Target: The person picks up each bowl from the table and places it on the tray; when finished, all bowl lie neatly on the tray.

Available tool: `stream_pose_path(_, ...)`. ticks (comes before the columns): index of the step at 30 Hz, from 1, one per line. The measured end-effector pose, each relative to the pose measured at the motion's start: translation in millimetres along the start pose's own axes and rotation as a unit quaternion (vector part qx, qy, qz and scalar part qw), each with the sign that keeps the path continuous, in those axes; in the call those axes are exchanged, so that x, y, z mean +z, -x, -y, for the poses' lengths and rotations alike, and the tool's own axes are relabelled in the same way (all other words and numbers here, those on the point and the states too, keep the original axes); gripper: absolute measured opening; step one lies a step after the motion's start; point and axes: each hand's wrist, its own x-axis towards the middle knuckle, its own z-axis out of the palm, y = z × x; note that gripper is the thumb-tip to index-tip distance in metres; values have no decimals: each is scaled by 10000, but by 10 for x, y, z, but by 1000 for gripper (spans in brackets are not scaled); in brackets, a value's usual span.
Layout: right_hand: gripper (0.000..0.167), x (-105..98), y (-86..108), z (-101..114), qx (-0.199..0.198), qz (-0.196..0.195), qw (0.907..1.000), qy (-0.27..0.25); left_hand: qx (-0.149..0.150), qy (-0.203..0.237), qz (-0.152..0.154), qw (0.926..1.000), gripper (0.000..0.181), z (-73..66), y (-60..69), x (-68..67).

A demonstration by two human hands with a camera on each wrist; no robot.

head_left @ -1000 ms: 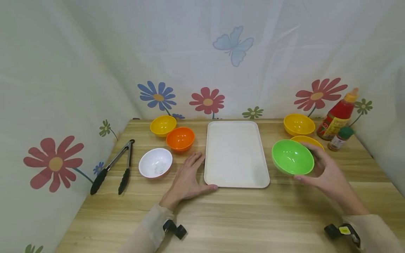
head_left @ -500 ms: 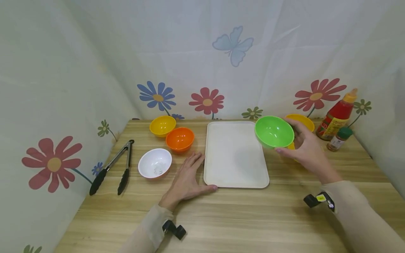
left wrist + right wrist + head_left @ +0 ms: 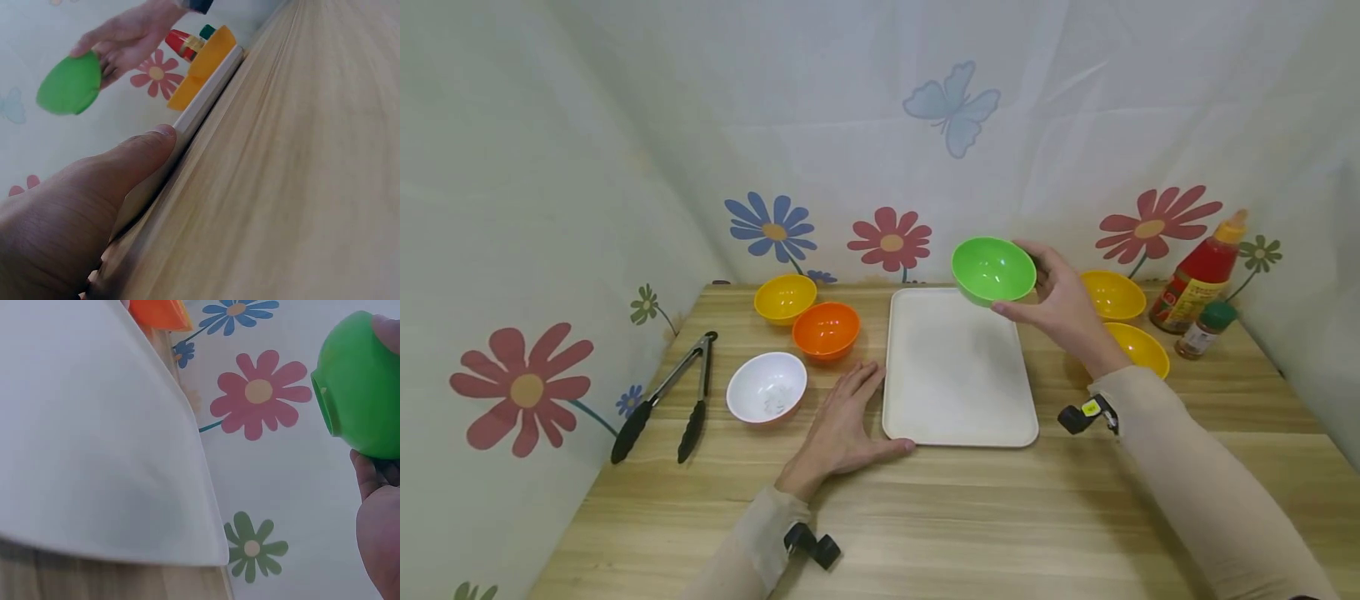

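Observation:
My right hand (image 3: 1063, 304) grips a green bowl (image 3: 992, 271) by its right side, thumb low and fingers behind. The bowl is held up above the far end of a white tray (image 3: 958, 375), as the left wrist view also shows. In the right wrist view the green bowl (image 3: 359, 387) appears from the side, off the tray. My left hand (image 3: 842, 425) rests at the tray's near left corner, fingers along the left edge and thumb (image 3: 147, 150) touching the front edge. Beside that hand stand a white bowl (image 3: 767, 387) and an orange bowl (image 3: 826, 332).
A yellow bowl (image 3: 786, 300) stands behind the orange one. At left lie black-handled tongs (image 3: 673, 396). To the right of the tray are a yellow bowl (image 3: 1112, 296), another yellow bowl (image 3: 1142, 350), a red sauce bottle (image 3: 1198, 279) and a green-capped jar (image 3: 1206, 331).
My right hand has carried the green bowl leftward and away from me, from beside the tray to above its far end. The left hand and tray have stayed put.

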Motion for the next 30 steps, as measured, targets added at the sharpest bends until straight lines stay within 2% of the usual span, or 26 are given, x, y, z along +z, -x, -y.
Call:
stream_pose_path(10,94,296,-407,8,184,176,9994,-218,-73,36,68,9999,128,-16,9,-24)
stream_pose_path(15,94,456,-576,2,103,228,9992,-306,-76,35,88,9999,128,-18,15,-33)
stream_pose_path(21,95,603,-707,-85,-4,281,9993,-248,-39,4,94,9999,129,-15,12,-24)
stream_pose_path(30,98,780,-831,-212,222,260,9989,-309,-48,-54,119,9999,130,-8,23,-23)
